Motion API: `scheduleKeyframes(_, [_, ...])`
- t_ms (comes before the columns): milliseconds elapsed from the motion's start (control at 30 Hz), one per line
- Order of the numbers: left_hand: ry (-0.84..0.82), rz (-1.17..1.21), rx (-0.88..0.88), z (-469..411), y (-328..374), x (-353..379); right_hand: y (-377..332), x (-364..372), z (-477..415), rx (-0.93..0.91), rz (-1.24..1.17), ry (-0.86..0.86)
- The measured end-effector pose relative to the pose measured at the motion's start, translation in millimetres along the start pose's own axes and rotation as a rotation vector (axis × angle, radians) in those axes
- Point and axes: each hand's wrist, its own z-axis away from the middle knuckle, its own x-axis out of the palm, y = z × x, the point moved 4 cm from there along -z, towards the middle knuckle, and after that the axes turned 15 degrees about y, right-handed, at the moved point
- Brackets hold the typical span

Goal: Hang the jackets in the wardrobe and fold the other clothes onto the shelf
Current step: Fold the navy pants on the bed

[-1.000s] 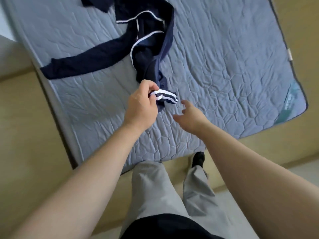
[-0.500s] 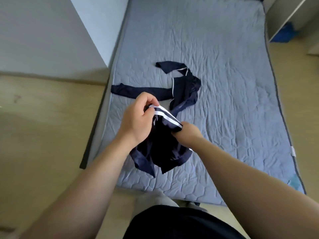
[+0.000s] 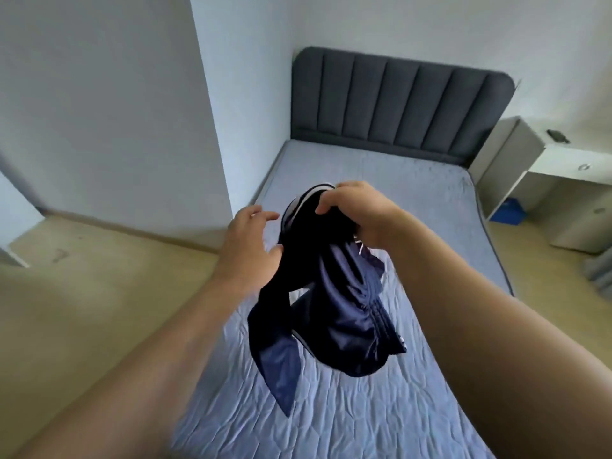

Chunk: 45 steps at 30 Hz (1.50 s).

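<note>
Head view: we look down along both bare forearms at a navy jacket (image 3: 344, 319), held in the air above the near half of the bed (image 3: 430, 200). Our right grip (image 3: 357, 213) grasps the jacket at its white-striped top edge, fingers curled over the bunched cloth. The rest hangs below in folds, one pointed flap lowest. Our left grip (image 3: 251, 246) is released: its fingers are spread and nearly straight, just beside the jacket's left edge, with the thumb at the cloth. We cannot tell whether the thumb touches it. The bed has a grey-blue quilted cover and ends at a dark padded headboard (image 3: 397, 101) against the far wall. A white bench (image 3: 569, 157) stands right of the headboard, with a small dark item (image 3: 558, 135) on top and a blue box (image 3: 508, 210) beneath. Tan floor (image 3: 82, 309) lies left of the bed.
</note>
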Motion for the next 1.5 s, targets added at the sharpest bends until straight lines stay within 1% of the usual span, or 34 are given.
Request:
scheduleKeyframes(100, [0.169, 0.098, 0.142, -9, 27, -27, -46, 6, 9, -0.096, -0.068, 0.002])
scheduleKeyframes(167, [0.261, 0.173, 0.2, -8, 43, -42, -67, 5, 10, -0.108, -0.138, 0.063])
scheduleKeyframes(233, [0.284, 0.202, 0.28, 3, 53, -48, -82, 1, 10, -0.102, -0.28, 0.112])
scheduleKeyframes(300, [0.265, 0.206, 0.36, 17, 56, -42, -96, 0, 12, -0.113, -0.42, 0.122])
scheduleKeyframes(333, [0.242, 0.201, 0.37, 22, 54, -37, -104, 1, 15, -0.129, -0.471, 0.119])
scheduleKeyframes(400, [0.22, 0.156, 0.322, 25, 50, -24, -116, 6, 20, -0.162, -0.537, 0.126])
scheduleKeyframes(533, [0.226, -0.053, 0.131, 12, 40, -5, -130, 14, 24, -0.175, -0.614, 0.212])
scheduleKeyframes(600, [0.244, -0.09, 0.043, 0, 33, -1, -132, 14, 23, -0.205, -0.602, 0.275])
scheduleKeyframes(700, [0.311, -0.017, -0.066, -32, 19, -7, -128, 7, 21, -0.263, -0.575, 0.363])
scheduleKeyframes(867, [0.24, 0.065, -0.006, -77, 10, -20, -115, -18, 17, -0.29, -0.489, 0.453])
scheduleKeyframes(933, [0.183, 0.121, -0.023, -91, 16, -27, -108, -29, 16, -0.328, -0.33, 0.489])
scheduleKeyframes(1033, [0.09, 0.196, -0.04, -114, 38, -40, -94, -37, 15, -0.381, 0.032, 0.472])
scheduleKeyframes(1100, [0.082, 0.207, 0.048, -127, 58, -54, -81, -35, 12, -0.408, 0.262, 0.422])
scheduleKeyframes(1133, [0.064, 0.209, 0.101, -133, 70, -59, -71, -32, 11, -0.413, 0.319, 0.385])
scheduleKeyframes(1200, [-0.006, 0.208, 0.201, -143, 92, -70, -55, -26, 11, -0.392, 0.3, 0.318])
scheduleKeyframes(1267, [-0.076, 0.164, 0.29, -151, 108, -78, -45, -24, 5, -0.389, 0.258, 0.299])
scheduleKeyframes(1367, [-0.162, 0.08, 0.337, -157, 112, -86, -49, -30, 5, -0.44, 0.296, 0.439])
scheduleKeyframes(1500, [-0.305, -0.019, 0.392, -151, 109, -86, -66, -43, 11, -0.46, 0.169, 0.634])
